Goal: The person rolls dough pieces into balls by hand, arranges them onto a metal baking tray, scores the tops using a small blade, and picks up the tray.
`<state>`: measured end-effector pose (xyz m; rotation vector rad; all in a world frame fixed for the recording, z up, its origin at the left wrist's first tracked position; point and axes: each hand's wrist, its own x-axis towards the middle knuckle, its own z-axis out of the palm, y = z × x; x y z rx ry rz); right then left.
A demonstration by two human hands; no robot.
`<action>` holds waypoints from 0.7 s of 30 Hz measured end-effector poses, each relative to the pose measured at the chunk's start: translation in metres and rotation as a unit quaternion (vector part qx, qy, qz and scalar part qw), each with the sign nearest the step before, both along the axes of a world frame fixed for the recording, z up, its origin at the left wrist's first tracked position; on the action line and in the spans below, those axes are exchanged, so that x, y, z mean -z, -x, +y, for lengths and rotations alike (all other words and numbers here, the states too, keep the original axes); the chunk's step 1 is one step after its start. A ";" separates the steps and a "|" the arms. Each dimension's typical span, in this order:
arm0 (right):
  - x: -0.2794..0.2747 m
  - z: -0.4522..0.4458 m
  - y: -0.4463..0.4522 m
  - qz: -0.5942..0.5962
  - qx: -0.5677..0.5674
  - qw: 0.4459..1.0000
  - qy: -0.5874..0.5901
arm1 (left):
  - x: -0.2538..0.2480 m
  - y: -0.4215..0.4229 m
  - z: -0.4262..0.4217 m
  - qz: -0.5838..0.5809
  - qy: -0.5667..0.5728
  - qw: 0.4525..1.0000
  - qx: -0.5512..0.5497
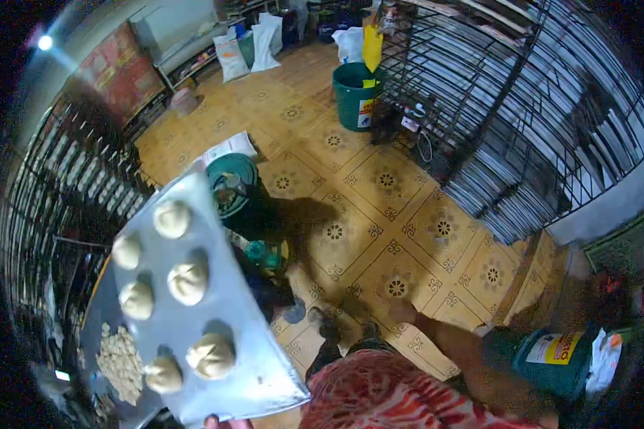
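A metal tray [247, 343] tilts across the left side, with several shaped pieces of pale dough [187, 279] on it. At the bottom edge of the view, the fingertips of my left hand [225, 423] grip the near edge of this tray; the rest of that hand is out of sight. My right arm reaches across the lower right, and my right hand [404, 312] hangs over the tiled floor, dark and blurred, so its fingers cannot be made out. Small dough lumps [119, 363] are heaped on a surface beside the tray.
Racks of trays stand at the left [71, 164] and right [479, 86]. A green bin [354, 114] is by the right rack, a green bucket [232, 168] behind the tray, another green container [547, 357] at lower right. White sacks [267, 43] lean at the back.
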<state>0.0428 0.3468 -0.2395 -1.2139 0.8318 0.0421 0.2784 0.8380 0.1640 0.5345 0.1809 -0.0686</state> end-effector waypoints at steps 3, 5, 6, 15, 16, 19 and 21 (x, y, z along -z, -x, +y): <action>-0.001 -0.001 -0.042 0.092 -0.167 0.970 0.152 | -0.016 0.034 0.009 -0.006 0.003 0.999 -0.039; 0.005 0.011 -0.059 0.109 -0.281 0.924 0.234 | -0.026 0.057 0.027 -0.016 0.008 0.998 -0.060; 0.014 0.022 -0.064 0.105 -0.345 0.892 0.274 | -0.030 0.073 0.040 -0.021 0.013 0.997 -0.078; -0.098 0.246 -0.164 0.040 -0.702 0.626 0.338 | -0.070 0.261 0.177 -0.104 0.100 0.916 -0.373; -0.098 0.276 -0.167 0.022 -0.711 0.625 0.321 | -0.060 0.277 0.199 -0.130 0.109 0.919 -0.356; -0.105 0.362 -0.178 -0.021 -0.746 0.602 0.284 | -0.081 0.314 0.233 -0.173 0.088 0.903 -0.382; -0.114 0.422 -0.193 -0.058 -0.767 0.576 0.275 | -0.092 0.338 0.264 -0.209 0.080 0.890 -0.396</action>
